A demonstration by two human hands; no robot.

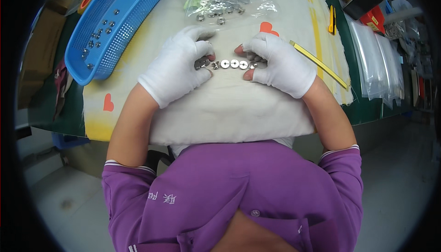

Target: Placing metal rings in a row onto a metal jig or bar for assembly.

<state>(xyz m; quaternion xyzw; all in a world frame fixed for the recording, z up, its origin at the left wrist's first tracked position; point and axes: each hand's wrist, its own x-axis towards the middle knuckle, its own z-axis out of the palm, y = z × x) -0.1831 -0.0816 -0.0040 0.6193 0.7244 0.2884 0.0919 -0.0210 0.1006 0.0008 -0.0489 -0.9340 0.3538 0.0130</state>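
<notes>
A short row of small round metal parts (234, 64) lies on the cream cloth between my hands, several showing bright flat faces with a centre hole. Both hands wear white gloves with some bare fingertips. My left hand (177, 65) is closed around darker metal parts (201, 63) at the row's left end, thumb on the near side. At the right end, my right hand (280, 63) holds more of the parts between its thumb and fingers. The gloves partly hide both ends of the row.
A blue perforated basket (105, 63) with loose metal parts stands at the left. Beyond the hands lies a clear plastic bag (229, 3) of similar parts. A yellow strip (319, 64), a yellow cutter knife (331, 20) and clear plastic sleeves (374, 59) are at the right.
</notes>
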